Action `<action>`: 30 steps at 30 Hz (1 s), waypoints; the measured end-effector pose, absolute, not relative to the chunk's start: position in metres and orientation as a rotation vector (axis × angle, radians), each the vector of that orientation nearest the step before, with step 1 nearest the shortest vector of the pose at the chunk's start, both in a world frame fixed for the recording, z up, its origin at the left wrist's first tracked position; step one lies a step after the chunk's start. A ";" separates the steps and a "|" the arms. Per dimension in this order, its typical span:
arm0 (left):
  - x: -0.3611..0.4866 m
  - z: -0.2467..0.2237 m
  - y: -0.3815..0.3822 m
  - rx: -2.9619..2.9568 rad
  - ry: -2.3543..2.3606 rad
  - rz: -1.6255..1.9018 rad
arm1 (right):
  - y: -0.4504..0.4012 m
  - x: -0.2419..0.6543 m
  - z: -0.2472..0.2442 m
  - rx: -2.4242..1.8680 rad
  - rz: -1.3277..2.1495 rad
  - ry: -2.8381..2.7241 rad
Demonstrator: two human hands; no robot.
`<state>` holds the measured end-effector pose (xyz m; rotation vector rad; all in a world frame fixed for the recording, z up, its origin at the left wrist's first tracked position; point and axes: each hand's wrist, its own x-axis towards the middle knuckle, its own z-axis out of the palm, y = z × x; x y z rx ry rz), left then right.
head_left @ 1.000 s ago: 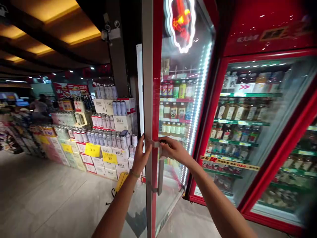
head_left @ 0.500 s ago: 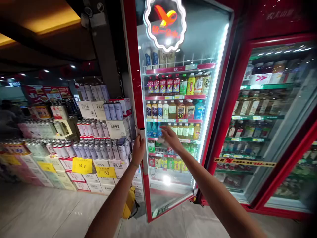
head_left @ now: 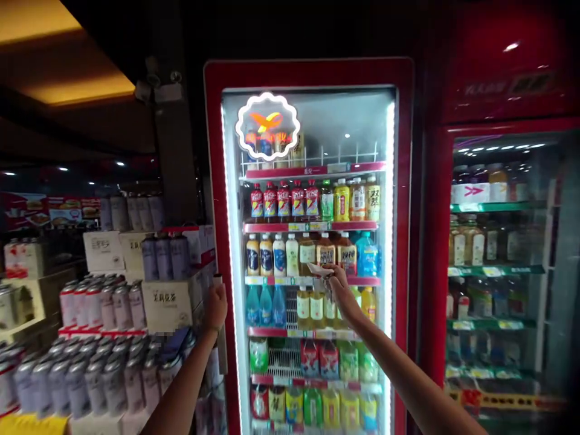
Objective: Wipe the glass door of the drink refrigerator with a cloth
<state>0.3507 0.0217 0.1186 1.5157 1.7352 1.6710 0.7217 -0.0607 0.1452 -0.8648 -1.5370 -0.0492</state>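
A tall lit drinks fridge with a red frame (head_left: 309,74) stands ahead, its glass door swung closed or nearly so. My left hand (head_left: 215,307) is closed at the door's left edge, with a small pale end showing above the fist; what it grips is hard to make out. In front of the glass, my right hand (head_left: 336,289) pinches a thin white cloth or paper (head_left: 319,269). Behind the glass are rows of bottles, among them red-labelled bottles (head_left: 283,201) and blue bottles (head_left: 266,307). A glowing round sign (head_left: 267,127) shows at the door's upper left.
Stacked drink cans (head_left: 90,374) and white cartons (head_left: 167,304) stand at the left, close to my left arm. Another red-framed fridge (head_left: 434,254) is on the right. A dark pillar (head_left: 177,151) rises behind the cartons.
The fridge door has swung from ajar toward its frame. The view has turned and come closer to the fridge. My right hand now shows a white piece in its fingers.
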 end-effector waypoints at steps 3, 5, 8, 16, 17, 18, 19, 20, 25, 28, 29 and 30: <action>0.348 0.118 0.063 1.548 1.733 1.675 | -0.013 0.738 0.176 -0.809 -0.152 -1.419; 0.346 0.117 0.086 1.572 1.723 1.691 | 0.010 0.741 0.197 -0.750 -0.219 -1.401; 0.345 0.112 0.109 1.618 1.697 1.726 | 0.035 0.743 0.223 -0.685 -0.365 -1.457; 0.318 0.093 0.136 1.754 1.680 1.939 | 0.061 0.755 0.298 -0.530 -0.946 -1.586; 0.313 0.102 0.139 1.790 1.714 2.047 | 0.063 0.756 0.311 -0.522 -1.008 -1.606; 0.310 0.117 0.142 1.816 1.772 2.173 | 0.065 0.756 0.325 -0.514 -1.070 -1.632; 0.309 0.137 0.145 1.866 1.802 2.283 | 0.066 0.754 0.341 -0.501 -1.132 -1.655; 0.310 0.163 0.148 1.972 1.779 2.345 | 0.068 0.750 0.359 -0.485 -1.185 -1.672; 0.354 0.331 0.162 2.602 1.302 2.502 | 0.084 0.699 0.455 -0.436 -1.292 -1.780; 0.383 0.419 0.184 3.025 1.057 2.320 | 0.102 0.669 0.502 -0.470 -1.268 -1.803; 0.389 0.443 0.192 3.087 1.017 2.289 | 0.109 0.663 0.515 -0.490 -1.264 -1.796; 0.392 0.464 0.201 3.069 1.013 2.332 | 0.115 0.659 0.527 -0.511 -1.270 -1.786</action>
